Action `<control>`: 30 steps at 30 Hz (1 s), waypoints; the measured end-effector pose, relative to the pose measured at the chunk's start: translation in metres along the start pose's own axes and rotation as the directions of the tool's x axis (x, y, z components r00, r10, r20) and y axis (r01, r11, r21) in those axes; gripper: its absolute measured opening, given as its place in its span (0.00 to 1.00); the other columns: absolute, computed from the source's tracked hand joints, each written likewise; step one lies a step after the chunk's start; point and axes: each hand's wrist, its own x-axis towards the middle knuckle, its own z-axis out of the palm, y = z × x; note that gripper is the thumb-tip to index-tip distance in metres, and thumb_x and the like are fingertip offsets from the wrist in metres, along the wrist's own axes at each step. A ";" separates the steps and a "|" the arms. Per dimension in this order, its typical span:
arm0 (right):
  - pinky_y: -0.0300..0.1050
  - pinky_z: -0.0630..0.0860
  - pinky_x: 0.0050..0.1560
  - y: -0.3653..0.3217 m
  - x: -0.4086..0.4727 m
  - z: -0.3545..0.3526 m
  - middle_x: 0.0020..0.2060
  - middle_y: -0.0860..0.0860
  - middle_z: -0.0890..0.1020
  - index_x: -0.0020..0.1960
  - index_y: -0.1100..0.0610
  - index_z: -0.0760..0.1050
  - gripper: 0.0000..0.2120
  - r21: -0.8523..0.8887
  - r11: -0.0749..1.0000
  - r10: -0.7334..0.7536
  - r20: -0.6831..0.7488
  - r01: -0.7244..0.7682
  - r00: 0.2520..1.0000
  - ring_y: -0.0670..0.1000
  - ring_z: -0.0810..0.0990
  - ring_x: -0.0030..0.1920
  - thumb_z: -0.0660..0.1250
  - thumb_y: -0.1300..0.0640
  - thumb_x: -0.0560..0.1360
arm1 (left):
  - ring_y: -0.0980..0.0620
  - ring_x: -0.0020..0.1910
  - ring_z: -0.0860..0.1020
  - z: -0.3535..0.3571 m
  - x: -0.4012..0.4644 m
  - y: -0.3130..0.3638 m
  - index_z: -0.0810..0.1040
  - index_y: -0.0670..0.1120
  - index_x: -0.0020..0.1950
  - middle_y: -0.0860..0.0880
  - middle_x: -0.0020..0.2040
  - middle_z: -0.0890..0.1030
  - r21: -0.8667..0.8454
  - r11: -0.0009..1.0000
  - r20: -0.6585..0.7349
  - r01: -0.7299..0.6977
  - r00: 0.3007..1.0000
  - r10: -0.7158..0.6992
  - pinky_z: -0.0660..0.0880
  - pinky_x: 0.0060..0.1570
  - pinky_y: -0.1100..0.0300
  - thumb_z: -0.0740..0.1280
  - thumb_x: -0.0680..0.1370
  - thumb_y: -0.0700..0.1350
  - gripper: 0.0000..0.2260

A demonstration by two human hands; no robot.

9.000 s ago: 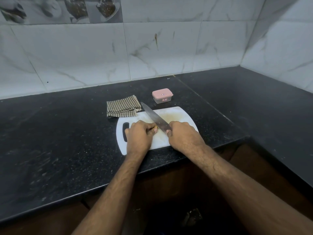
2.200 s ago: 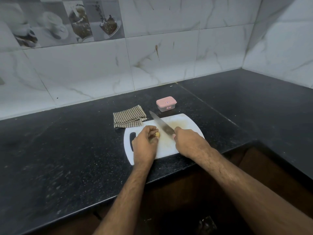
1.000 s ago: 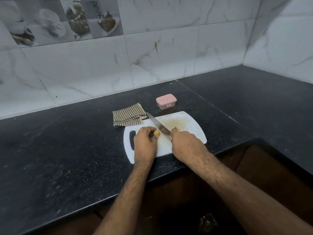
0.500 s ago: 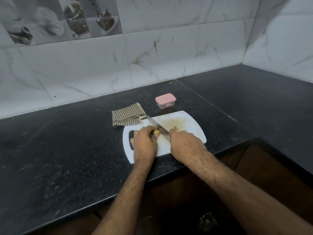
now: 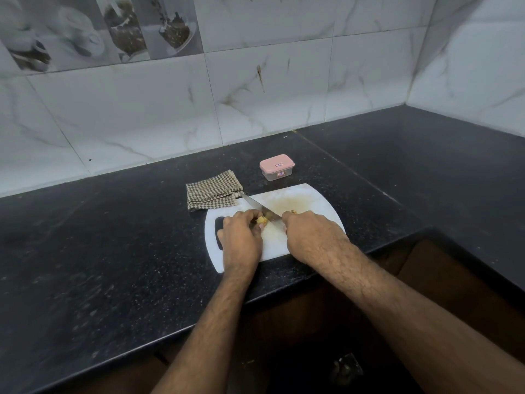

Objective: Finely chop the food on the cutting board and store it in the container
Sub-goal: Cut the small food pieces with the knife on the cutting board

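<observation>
My left hand (image 5: 241,240) pinches the small yellowish food piece (image 5: 262,220) on the white cutting board (image 5: 321,200). My right hand (image 5: 309,237) grips the knife (image 5: 260,207), blade against the piece. The pink-lidded container (image 5: 277,167) sits closed behind the board, beside a checked cloth (image 5: 211,193).

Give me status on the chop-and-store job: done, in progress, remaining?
Done: little; the cutting board shows a yellowish stain. In hand: left hand pins the food piece, right hand holds the knife beside it. Left: finer chopping, then storing; the container sits lidded behind the board.
</observation>
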 end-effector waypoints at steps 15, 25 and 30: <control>0.53 0.77 0.58 0.000 0.007 -0.008 0.48 0.52 0.70 0.73 0.51 0.66 0.22 0.005 1.000 0.000 0.093 0.000 0.996 0.53 0.73 0.51 0.55 0.61 0.81 | 0.50 0.59 0.73 0.000 0.001 -0.001 0.84 0.51 0.63 0.51 0.56 0.85 -0.030 0.999 -0.018 0.020 1.000 -0.020 0.64 0.59 0.52 0.71 0.81 0.44 0.11; 0.56 0.77 0.61 -0.002 0.026 -0.003 0.58 0.55 0.77 0.74 0.51 0.67 0.22 -0.084 0.996 0.003 0.151 0.010 0.989 0.55 0.76 0.56 0.56 0.61 0.80 | 0.50 0.56 0.76 0.005 0.003 -0.008 0.85 0.52 0.59 0.54 0.52 0.86 -0.080 0.997 -0.034 -0.001 0.999 -0.002 0.70 0.62 0.46 0.72 0.79 0.43 0.10; 0.54 0.77 0.58 0.003 0.025 0.003 0.51 0.54 0.73 0.73 0.52 0.67 0.19 -0.046 0.999 -0.016 0.141 0.023 0.990 0.54 0.73 0.50 0.55 0.59 0.82 | 0.51 0.55 0.77 0.006 0.003 -0.008 0.85 0.52 0.58 0.55 0.51 0.86 -0.057 0.998 -0.040 -0.010 0.999 0.008 0.66 0.57 0.52 0.72 0.79 0.44 0.08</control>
